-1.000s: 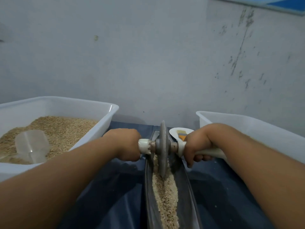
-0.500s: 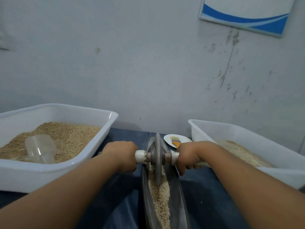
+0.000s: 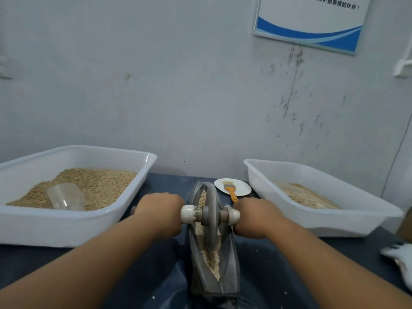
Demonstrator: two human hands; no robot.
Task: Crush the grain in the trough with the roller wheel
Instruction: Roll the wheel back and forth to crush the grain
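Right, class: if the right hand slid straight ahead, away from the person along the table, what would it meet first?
Most likely the orange-handled brush, whose handle tip pokes off the white plate just beyond the right hand. Depth is unclear, so the hand might pass just over it.

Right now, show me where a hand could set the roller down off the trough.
Bare dark table lies near the person, between the left bin and the trough, and again between the trough and the right bin. Behind the trough's far end it is crowded: a plate with a brush fills the gap.
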